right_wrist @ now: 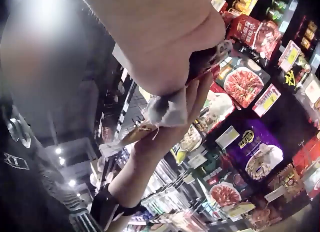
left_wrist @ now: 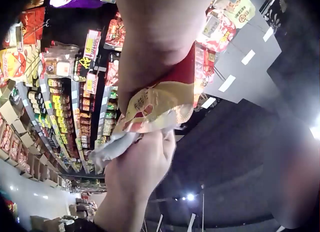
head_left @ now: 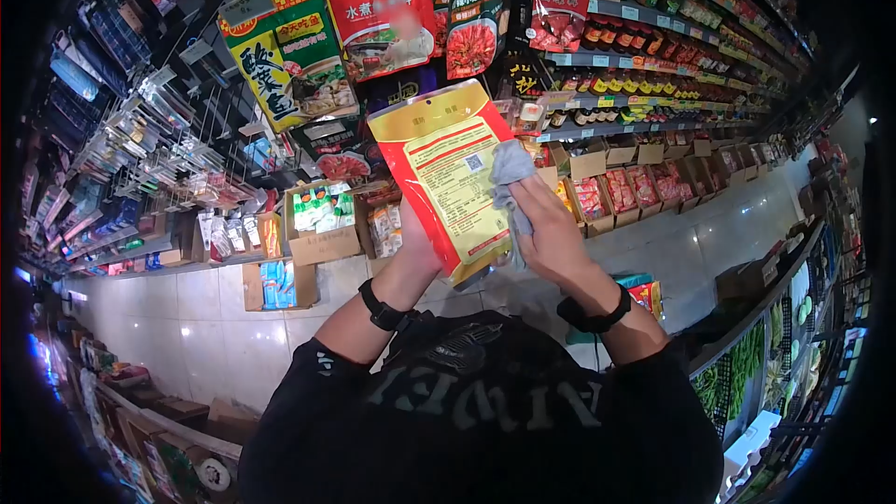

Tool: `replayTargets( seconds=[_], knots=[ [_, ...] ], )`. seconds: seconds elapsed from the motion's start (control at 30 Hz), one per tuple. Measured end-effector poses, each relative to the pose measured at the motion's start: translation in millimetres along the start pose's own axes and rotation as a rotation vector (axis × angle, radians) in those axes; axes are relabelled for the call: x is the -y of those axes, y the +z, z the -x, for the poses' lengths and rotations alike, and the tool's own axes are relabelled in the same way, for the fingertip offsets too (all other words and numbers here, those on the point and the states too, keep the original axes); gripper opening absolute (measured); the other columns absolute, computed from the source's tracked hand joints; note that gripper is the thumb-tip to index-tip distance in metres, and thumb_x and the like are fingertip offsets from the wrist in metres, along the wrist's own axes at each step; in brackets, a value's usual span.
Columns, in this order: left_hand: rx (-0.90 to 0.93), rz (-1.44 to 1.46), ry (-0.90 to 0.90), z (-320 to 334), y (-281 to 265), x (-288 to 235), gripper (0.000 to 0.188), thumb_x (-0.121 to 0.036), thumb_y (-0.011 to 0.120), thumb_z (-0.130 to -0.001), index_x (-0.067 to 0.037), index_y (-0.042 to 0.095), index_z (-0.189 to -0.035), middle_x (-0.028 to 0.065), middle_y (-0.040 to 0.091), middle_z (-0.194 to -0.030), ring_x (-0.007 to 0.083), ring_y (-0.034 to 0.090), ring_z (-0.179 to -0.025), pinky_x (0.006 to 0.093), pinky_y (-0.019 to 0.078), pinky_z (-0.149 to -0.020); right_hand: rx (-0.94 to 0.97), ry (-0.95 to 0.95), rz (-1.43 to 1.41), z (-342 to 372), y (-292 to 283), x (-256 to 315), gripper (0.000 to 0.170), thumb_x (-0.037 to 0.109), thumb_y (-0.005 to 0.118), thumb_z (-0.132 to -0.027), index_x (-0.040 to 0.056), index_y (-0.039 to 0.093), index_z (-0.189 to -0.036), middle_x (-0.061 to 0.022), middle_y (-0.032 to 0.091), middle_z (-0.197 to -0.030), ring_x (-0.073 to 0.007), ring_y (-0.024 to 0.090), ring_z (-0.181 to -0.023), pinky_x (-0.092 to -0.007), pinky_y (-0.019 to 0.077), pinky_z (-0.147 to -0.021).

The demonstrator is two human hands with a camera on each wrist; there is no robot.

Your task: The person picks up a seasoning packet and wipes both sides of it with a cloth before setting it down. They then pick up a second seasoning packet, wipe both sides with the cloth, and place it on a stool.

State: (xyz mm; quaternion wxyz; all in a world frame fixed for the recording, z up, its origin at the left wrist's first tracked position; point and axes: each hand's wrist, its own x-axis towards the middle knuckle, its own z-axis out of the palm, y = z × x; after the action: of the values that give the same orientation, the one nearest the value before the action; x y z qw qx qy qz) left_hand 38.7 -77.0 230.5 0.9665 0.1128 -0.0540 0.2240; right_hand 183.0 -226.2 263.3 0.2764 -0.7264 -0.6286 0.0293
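Observation:
A red and gold packet [head_left: 448, 177], its printed yellow panel facing up, is tilted in front of the chest in the head view. My left hand [head_left: 418, 245] grips it from behind at the lower left, fingers hidden. Against its right edge, my right hand [head_left: 551, 229] holds a crumpled grey cloth [head_left: 512, 168]. The left wrist view shows the packet's shiny end [left_wrist: 160, 104] between the left hand [left_wrist: 155, 46] and the right hand [left_wrist: 137, 164]. In the right wrist view, the cloth [right_wrist: 170, 111] hangs under the right hand [right_wrist: 160, 46].
Hanging seasoning packets [head_left: 387, 14] are just beyond the held packet. Shelves of jars [head_left: 635, 37] run off to the right, with open boxes [head_left: 621, 196] below. A carton of blue packs [head_left: 280, 286] stands on the tiled floor [head_left: 210, 327]. Vegetables [head_left: 747, 369] lie at the lower right.

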Motion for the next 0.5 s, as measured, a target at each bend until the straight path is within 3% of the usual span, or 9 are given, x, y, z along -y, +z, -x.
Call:
replayTargets(
  seconds=[0.03,0.07,0.1,0.13,0.17,0.27,0.3,0.4,0.5],
  knots=[
    [0.078,0.063,-0.020,-3,-13,0,0.073,-0.056,0.036,-0.102,-0.003,0.038,-0.152,0.0209,0.046,-0.151,0.0373,0.051,-0.134,0.0523,0.0397,-0.113,-0.004,-0.009,-0.029,6,11,-5,0.055,0.007,0.060,-0.085,-0.0016,0.052,-0.139,-0.0239,0.050,-0.143,-0.0412,0.044,-0.137,-0.0456,0.0336,-0.118],
    [0.158,0.126,-0.042,-7,-23,1,0.073,-0.056,0.036,-0.102,-0.003,0.038,-0.152,0.0207,0.046,-0.151,0.0378,0.050,-0.134,0.0525,0.0395,-0.114,0.008,-0.158,-0.115,17,18,-2,0.055,0.005,0.061,-0.083,-0.0020,0.053,-0.137,-0.0232,0.051,-0.142,-0.0408,0.046,-0.135,-0.0462,0.0346,-0.117],
    [0.095,0.379,-0.037,-9,-28,2,0.074,-0.058,0.037,-0.101,-0.003,0.038,-0.152,0.0213,0.045,-0.152,0.0393,0.048,-0.136,0.0535,0.0393,-0.113,0.017,-0.309,-0.199,27,26,5,0.055,0.003,0.062,-0.081,-0.0023,0.054,-0.135,-0.0225,0.053,-0.140,-0.0404,0.047,-0.134,-0.0469,0.0355,-0.116],
    [0.046,0.287,-0.022,-9,-32,2,0.074,-0.058,0.037,-0.101,-0.004,0.038,-0.152,0.0214,0.045,-0.152,0.0397,0.049,-0.136,0.0536,0.0397,-0.113,0.026,-0.462,-0.282,31,32,13,0.054,0.001,0.063,-0.079,-0.0027,0.056,-0.133,-0.0217,0.054,-0.138,-0.0399,0.048,-0.133,-0.0475,0.0365,-0.116],
    [-0.003,0.190,-0.006,-8,-28,0,0.075,-0.058,0.037,-0.101,-0.004,0.038,-0.152,0.0216,0.045,-0.152,0.0402,0.049,-0.136,0.0538,0.0400,-0.113,0.163,-0.478,-0.151,24,17,38,0.050,0.003,0.063,-0.076,-0.0005,0.059,-0.126,-0.0193,0.057,-0.132,-0.0393,0.053,-0.126,-0.0491,0.0438,-0.108],
    [-0.100,0.087,0.004,-9,-7,-4,0.074,-0.058,0.037,-0.101,-0.004,0.038,-0.152,0.0218,0.046,-0.152,0.0416,0.051,-0.134,0.0552,0.0410,-0.112,-0.038,-0.347,-0.016,38,26,-15,0.053,0.006,0.065,-0.073,0.0015,0.059,-0.125,-0.0190,0.057,-0.131,-0.0391,0.052,-0.126,-0.0478,0.0473,-0.103],
    [-0.121,0.079,0.008,-8,1,-5,0.074,-0.058,0.037,-0.101,-0.004,0.038,-0.152,0.0217,0.046,-0.152,0.0417,0.051,-0.133,0.0556,0.0411,-0.112,0.110,-0.161,-0.027,35,6,-16,0.056,-0.001,0.063,-0.068,-0.0023,0.059,-0.124,-0.0206,0.057,-0.125,-0.0433,0.055,-0.119,-0.0476,0.0469,-0.102],
    [-0.079,0.079,0.014,-6,-13,-1,0.074,-0.058,0.037,-0.102,-0.005,0.037,-0.153,0.0212,0.044,-0.153,0.0419,0.051,-0.133,0.0564,0.0411,-0.111,-0.055,-0.016,-0.033,36,12,-9,0.053,0.002,0.062,-0.070,-0.0015,0.059,-0.123,-0.0201,0.059,-0.124,-0.0415,0.056,-0.117,-0.0481,0.0474,-0.101],
    [0.009,0.177,0.024,-6,-18,2,0.073,-0.057,0.036,-0.102,-0.006,0.038,-0.153,0.0196,0.044,-0.154,0.0410,0.048,-0.136,0.0554,0.0394,-0.113,0.054,-0.439,-0.004,41,31,21,0.055,0.007,0.064,-0.073,0.0014,0.059,-0.127,-0.0181,0.060,-0.128,-0.0393,0.056,-0.122,-0.0475,0.0454,-0.107]
  ],
)
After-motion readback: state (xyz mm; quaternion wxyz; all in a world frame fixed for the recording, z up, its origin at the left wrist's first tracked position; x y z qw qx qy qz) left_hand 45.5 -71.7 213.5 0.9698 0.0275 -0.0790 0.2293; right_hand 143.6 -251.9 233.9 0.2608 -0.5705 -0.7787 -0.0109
